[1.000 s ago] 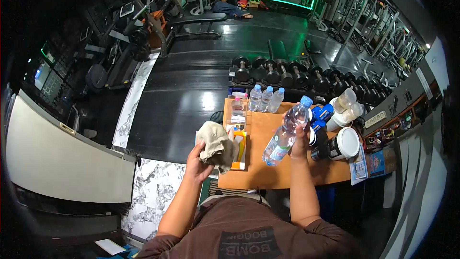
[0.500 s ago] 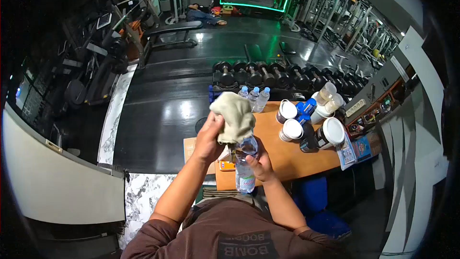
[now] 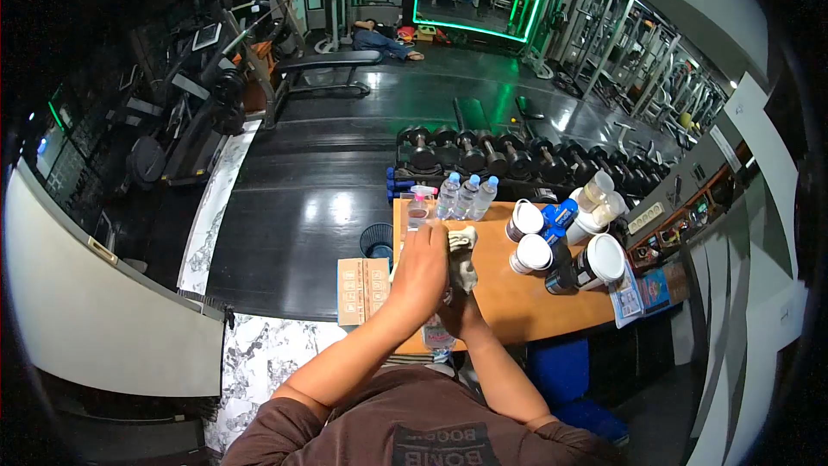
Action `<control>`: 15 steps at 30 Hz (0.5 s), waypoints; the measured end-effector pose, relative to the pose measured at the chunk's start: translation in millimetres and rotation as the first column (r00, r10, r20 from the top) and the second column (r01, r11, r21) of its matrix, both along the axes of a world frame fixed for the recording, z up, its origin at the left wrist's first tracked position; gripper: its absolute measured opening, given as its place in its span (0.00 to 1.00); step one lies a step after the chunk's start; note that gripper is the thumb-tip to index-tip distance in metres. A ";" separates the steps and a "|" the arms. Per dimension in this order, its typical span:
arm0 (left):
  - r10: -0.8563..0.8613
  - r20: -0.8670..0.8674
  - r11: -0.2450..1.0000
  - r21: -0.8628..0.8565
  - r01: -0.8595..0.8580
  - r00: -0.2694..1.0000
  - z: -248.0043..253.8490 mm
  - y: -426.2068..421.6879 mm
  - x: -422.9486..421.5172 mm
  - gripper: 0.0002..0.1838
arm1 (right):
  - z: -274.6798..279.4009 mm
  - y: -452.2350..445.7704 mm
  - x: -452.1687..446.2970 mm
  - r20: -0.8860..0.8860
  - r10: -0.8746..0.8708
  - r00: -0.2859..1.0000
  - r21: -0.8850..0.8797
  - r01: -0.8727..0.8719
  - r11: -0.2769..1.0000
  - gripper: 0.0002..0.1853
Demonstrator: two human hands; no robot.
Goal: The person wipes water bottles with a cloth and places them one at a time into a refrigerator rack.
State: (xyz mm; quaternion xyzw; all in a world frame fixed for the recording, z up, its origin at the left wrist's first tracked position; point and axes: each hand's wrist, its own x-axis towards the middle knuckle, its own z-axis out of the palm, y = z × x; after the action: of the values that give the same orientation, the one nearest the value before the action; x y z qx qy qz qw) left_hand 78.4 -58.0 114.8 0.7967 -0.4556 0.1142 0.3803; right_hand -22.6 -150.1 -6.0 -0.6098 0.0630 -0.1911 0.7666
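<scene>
Water bottle [image 3: 438, 336] in front of you, at the near edge of the counter [image 3: 496, 302]: your right hand [image 3: 467, 318], partly in shadow, is curled around it, and your left hand [image 3: 422, 272] is closed on a pale cloth [image 3: 463, 259] at its upper part. Its label shows pinkish lettering too small to read. Your brown shirt [image 3: 362, 431] reads BOMB and BOOGIE, upside down. Farther out, white-lidded tubs [image 3: 600, 259] bear unreadable labels; a cardboard box [image 3: 362, 290] carries printed symbols.
</scene>
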 end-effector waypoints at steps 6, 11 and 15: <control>-0.352 -0.142 0.931 -0.156 0.330 0.925 8.6 11.6 27.6 0.26 | -14.3 -16.9 -0.5 0.053 0.003 0.999 -0.281 0.012 0.960 0.29; -0.691 -0.538 0.717 -0.429 0.549 0.483 6.9 14.8 48.6 0.25 | 16.1 -25.0 -12.0 0.153 -0.006 0.988 -0.291 0.051 0.955 0.28; -0.769 -0.572 0.613 -0.537 0.580 0.283 6.5 13.8 62.8 0.30 | 23.8 -27.3 -7.6 0.152 -0.031 0.988 -0.401 0.090 0.912 0.22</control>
State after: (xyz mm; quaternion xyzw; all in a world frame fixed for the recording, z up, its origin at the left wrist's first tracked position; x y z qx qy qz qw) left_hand 141.2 -44.2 121.3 0.4435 -0.5272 -0.3554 0.6317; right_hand -30.3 -177.4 17.8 -0.7383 -0.0139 -0.2667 0.6194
